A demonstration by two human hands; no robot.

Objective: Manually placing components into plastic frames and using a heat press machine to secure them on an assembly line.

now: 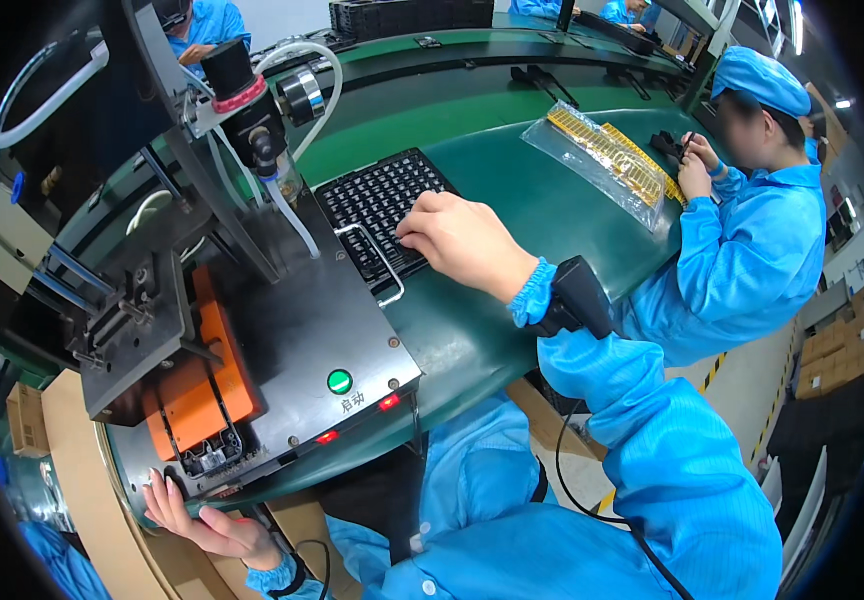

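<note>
My right hand reaches over a black tray filled with rows of small parts. Its fingers are bent together at the tray's right side, and whatever they pinch is hidden. At the front left corner of a bench press machine, my left hand has its fingers stretched out, resting against the edge. Near those fingertips a small metal part sits at the front end of an orange block on the machine's plate. A metal handle stands between the machine and the tray.
A pressure gauge with air hoses rises behind the machine. A green button is on its plate. To the right, a clear bag with yellow strips lies on the green table, beside a co-worker in blue.
</note>
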